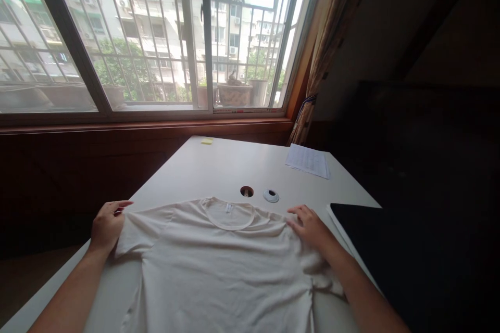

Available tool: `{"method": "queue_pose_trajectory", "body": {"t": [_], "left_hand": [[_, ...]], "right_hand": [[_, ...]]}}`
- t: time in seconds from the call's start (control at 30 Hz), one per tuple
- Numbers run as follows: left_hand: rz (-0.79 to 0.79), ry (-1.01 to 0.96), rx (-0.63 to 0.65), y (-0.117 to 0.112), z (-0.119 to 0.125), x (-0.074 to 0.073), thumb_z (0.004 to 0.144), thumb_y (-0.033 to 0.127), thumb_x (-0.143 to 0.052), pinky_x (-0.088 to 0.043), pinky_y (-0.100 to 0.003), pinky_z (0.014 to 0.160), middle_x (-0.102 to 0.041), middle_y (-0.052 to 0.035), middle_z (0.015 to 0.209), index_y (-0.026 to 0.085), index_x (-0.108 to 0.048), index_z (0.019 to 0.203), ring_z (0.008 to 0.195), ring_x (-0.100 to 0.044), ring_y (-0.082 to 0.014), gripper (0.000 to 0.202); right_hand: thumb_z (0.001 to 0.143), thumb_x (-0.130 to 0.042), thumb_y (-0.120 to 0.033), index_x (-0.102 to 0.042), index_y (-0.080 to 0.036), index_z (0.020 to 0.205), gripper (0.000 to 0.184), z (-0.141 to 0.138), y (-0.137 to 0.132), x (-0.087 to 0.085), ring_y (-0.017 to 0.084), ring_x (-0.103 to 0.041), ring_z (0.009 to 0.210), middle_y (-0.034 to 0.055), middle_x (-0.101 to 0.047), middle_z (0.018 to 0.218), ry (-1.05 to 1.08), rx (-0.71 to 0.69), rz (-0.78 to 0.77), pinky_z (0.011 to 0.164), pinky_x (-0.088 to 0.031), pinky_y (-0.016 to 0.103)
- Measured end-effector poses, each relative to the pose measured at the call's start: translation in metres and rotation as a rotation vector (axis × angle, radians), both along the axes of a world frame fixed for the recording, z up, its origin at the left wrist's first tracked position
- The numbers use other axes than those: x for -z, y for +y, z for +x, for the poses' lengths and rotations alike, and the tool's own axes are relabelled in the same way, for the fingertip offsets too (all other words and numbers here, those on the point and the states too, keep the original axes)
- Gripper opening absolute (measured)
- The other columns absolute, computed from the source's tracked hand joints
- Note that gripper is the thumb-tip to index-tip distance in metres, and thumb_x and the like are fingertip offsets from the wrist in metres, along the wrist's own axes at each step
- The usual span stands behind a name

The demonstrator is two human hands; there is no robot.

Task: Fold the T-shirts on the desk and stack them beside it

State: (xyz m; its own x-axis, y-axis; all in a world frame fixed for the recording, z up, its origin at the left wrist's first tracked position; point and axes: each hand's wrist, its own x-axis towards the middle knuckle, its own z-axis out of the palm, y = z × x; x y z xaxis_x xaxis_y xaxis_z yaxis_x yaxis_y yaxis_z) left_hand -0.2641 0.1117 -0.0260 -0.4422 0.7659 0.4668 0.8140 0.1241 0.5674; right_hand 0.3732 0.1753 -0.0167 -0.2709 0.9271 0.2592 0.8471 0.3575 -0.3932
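Note:
A cream-white T-shirt (226, 270) lies spread on a white table, its round neckline and small label facing the far side. My left hand (108, 225) is at the outer end of the left-side sleeve, fingers closed on its edge. Over the opposite shoulder, my right hand (309, 225) rests on the cloth with its fingers apart. The sleeve on that side is wrinkled and partly hidden beneath my forearm. The shirt's lower part runs out of view at the bottom.
The white table (230, 164) has a round cable hole (247, 191) and its loose cover (271, 195) beyond the neckline. Printed papers (308, 160) and a yellow sticky note (207, 141) lie farther back. A dark flat object (375, 250) covers the right side. Behind stands a barred window (156, 36) with a curtain (326, 36).

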Motion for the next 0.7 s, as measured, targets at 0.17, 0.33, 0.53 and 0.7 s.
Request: {"method": "queue_pose_trajectory", "body": {"t": [0.17, 0.33, 0.53, 0.7], "left_hand": [[0.121, 0.200, -0.020, 0.004, -0.001, -0.004, 0.075, 0.011, -0.046, -0.049, -0.044, 0.095, -0.066, -0.0072, 0.101, 0.019, -0.073, 0.097, 0.093, -0.062, -0.0263, 0.035], [0.042, 0.265, 0.398, 0.021, 0.052, -0.029, 0.087, 0.025, -0.050, -0.050, -0.039, 0.091, -0.067, -0.0058, 0.098, 0.023, -0.072, 0.093, 0.091, -0.062, -0.0251, 0.023], [-0.191, 0.137, 0.833, 0.039, 0.171, -0.046, 0.095, 0.032, -0.051, -0.053, -0.033, 0.082, -0.069, -0.0058, 0.099, 0.024, -0.069, 0.107, 0.088, -0.065, -0.0209, 0.023], [-0.368, 0.101, 0.932, 0.059, 0.262, -0.043, 0.092, 0.030, -0.058, -0.051, -0.033, 0.084, -0.072, -0.0035, 0.093, 0.023, -0.058, 0.129, 0.088, -0.067, -0.0213, 0.038]], "right_hand": [[0.086, -0.057, -0.033, -0.065, -0.024, 0.080, 0.014, 0.035, -0.019, -0.016, 0.020, -0.063, 0.076, 0.0043, -0.067, 0.091, -0.023, 0.084, -0.141, 0.074, -0.047, 0.031], [0.084, -0.056, -0.038, -0.057, -0.025, 0.067, 0.022, 0.061, -0.058, -0.015, 0.021, -0.062, 0.069, 0.0026, -0.068, 0.075, -0.097, 0.240, -0.165, 0.064, -0.040, 0.030], [0.082, -0.050, -0.048, -0.063, -0.025, 0.086, 0.026, 0.066, -0.092, 0.001, 0.024, -0.066, 0.070, 0.0038, -0.068, 0.074, -0.006, 0.486, -0.150, 0.064, -0.042, 0.032], [0.075, -0.057, -0.048, -0.064, -0.023, 0.120, 0.052, 0.063, -0.096, 0.010, 0.024, -0.068, 0.074, 0.0016, -0.069, 0.077, 0.168, 0.507, -0.155, 0.073, -0.049, 0.033]]}}
